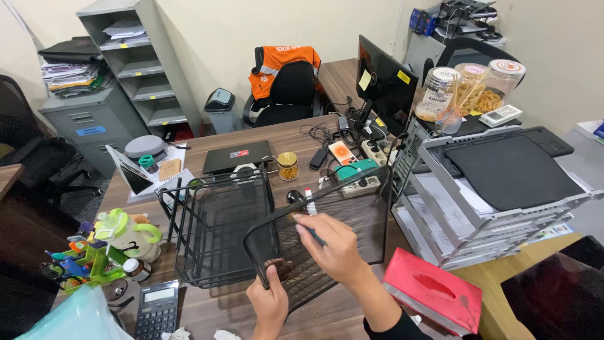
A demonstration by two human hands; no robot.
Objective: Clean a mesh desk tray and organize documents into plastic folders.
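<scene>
Two hands work on a black mesh tray (340, 220) tilted up just right of the black wire rack (217, 230). The left hand (269, 304) pinches its near rim; the right hand (333, 245) grips a small tool (309, 208) against the mesh.

Black wire-mesh tray (327, 233), held tilted above the desk's (207, 308) near edge, its curved rim at lower left. Slim dark brush (310, 217), white-tipped, lies across the mesh. Black mesh rack (217, 233) stands upright just left.
</scene>
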